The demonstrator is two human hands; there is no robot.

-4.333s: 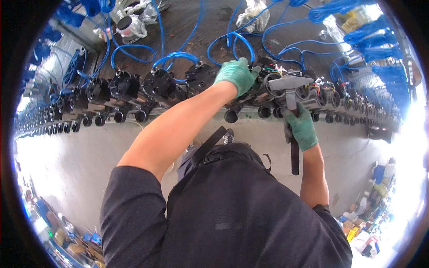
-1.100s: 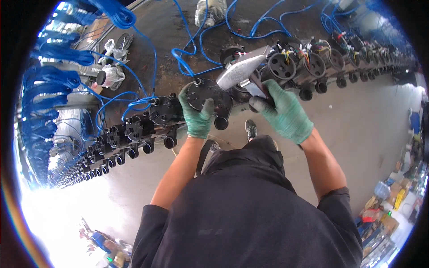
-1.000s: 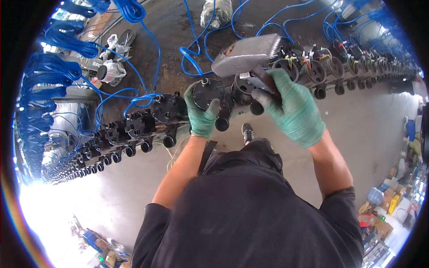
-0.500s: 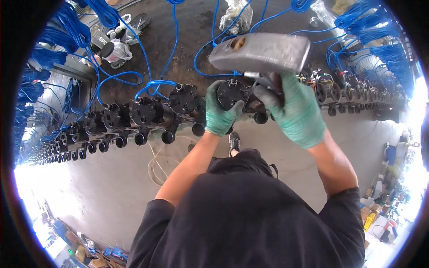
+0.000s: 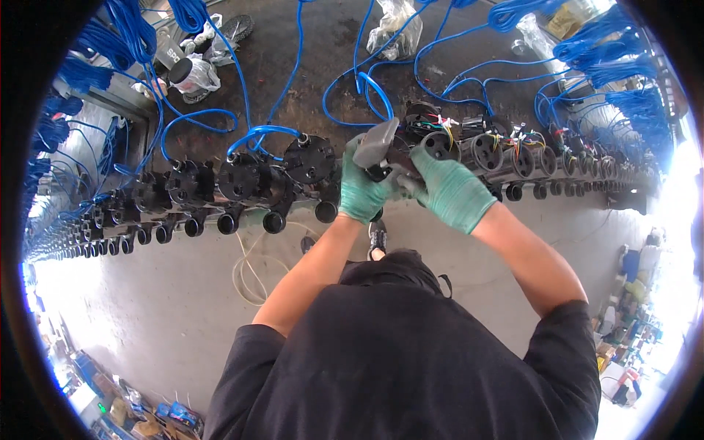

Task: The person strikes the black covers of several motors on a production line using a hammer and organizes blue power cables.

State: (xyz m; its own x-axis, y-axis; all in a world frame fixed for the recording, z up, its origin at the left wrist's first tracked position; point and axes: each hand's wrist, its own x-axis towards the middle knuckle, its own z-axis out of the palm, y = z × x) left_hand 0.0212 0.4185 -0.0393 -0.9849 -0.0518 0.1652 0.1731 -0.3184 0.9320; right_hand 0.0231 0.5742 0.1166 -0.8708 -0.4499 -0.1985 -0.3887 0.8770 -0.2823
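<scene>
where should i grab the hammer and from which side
Probably best by the dark handle of the hammer, coming from the right, where the right hand grips it. The handle looks slimmer than the blocky grey head and runs rightward from it; the head overlaps the left hand in view, so that side seems crowded.

A dark tabletop (image 5: 323, 66), scuffed and marked with stains, spreads across the upper part of the view, with a grey metal edge (image 5: 128, 110) along its left side. Below lies a smooth grey floor (image 5: 183, 293), where a thin pale hose (image 5: 235, 275) rests in loose loops. Boxes and packages (image 5: 147, 425) crowd the lower left, with more clutter (image 5: 616, 323) at right. White glare (image 5: 678, 249) washes out both sides, blurring whatever stands there.
</scene>
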